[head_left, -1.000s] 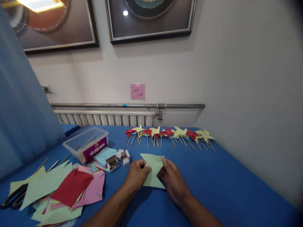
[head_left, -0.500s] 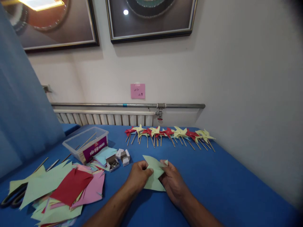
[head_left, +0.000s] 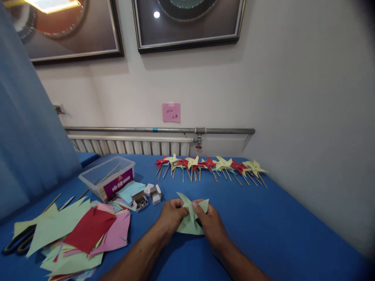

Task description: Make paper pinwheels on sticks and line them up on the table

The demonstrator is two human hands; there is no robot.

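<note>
Between my two hands is a light green paper square (head_left: 189,225) with cut corners, partly folded into a pinwheel shape. My left hand (head_left: 171,216) is closed on its left side, thumb pressing near the middle. My right hand (head_left: 209,222) pinches the right side, its thumb laid on a folded-over flap near the centre. One pointed corner stands up at the top left and another sticks out at the upper right. The fingers behind the paper are mostly hidden.
Finished red and yellow pinwheels (head_left: 209,163) on sticks lie along the back. To the left are a clear plastic box (head_left: 88,177) with sticks, a small box of metal pins (head_left: 140,202), stacked cut paper (head_left: 89,230) and black-handled scissors (head_left: 20,240).
My right thumb has moved left onto the paper, pressing a flap toward the centre. The right corner now stands out more. My left hand keeps its hold.
</note>
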